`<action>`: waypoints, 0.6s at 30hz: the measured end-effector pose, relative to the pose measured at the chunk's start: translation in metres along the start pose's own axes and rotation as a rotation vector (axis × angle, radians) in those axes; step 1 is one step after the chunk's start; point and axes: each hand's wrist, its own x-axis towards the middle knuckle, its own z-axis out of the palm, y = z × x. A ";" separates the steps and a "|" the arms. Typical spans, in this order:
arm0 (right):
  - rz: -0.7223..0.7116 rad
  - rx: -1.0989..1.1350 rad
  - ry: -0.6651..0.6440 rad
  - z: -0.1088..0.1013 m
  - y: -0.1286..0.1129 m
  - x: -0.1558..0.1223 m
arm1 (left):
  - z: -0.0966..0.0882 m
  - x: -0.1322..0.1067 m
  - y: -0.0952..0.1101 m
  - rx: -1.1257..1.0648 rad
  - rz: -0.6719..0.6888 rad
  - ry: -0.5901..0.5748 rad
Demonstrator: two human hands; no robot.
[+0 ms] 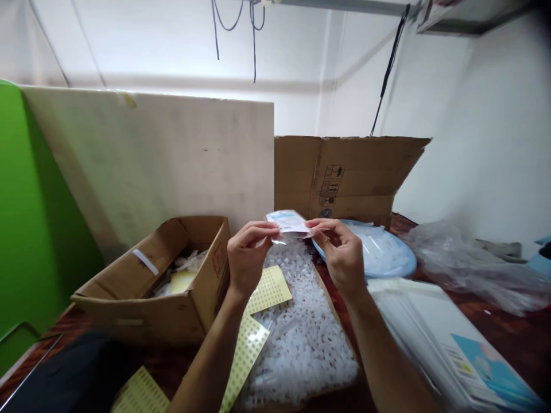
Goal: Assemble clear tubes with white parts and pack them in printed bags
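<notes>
A small white printed packet with a clear plastic edge (287, 221) is held up between my two hands. My left hand (251, 252) pinches its left side, and my right hand (339, 252) pinches its right side. Whether it is a card in a bag or a printed pouch, I cannot tell. Below my hands lies a shallow tray full of small whitish translucent pieces (305, 338). Yellow sheets with rows of round dots (271, 288) rest over the tray's left side.
An open cardboard box (206, 304) with scraps stands left. On the right are a blue basin (407, 267) with clear plastic bags, a stack of white printed packages (430, 321) and crumpled plastic film (469, 258). A large cardboard sheet (365, 172) stands behind.
</notes>
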 end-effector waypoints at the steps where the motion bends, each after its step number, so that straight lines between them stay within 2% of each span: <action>1: -0.025 0.002 -0.015 -0.001 -0.002 0.000 | -0.001 0.001 0.001 -0.029 0.033 -0.025; 4: -0.076 0.015 -0.056 -0.004 -0.005 0.000 | -0.005 0.004 0.005 -0.054 0.112 -0.076; 7: -0.113 0.038 -0.072 -0.005 -0.006 -0.001 | -0.009 0.007 0.007 -0.035 0.141 -0.047; 13: -0.136 0.051 -0.060 -0.004 -0.004 -0.001 | -0.010 0.007 0.004 0.000 0.077 0.013; 18: -0.046 0.048 -0.018 -0.006 -0.005 0.000 | -0.010 0.007 0.009 0.017 -0.023 0.079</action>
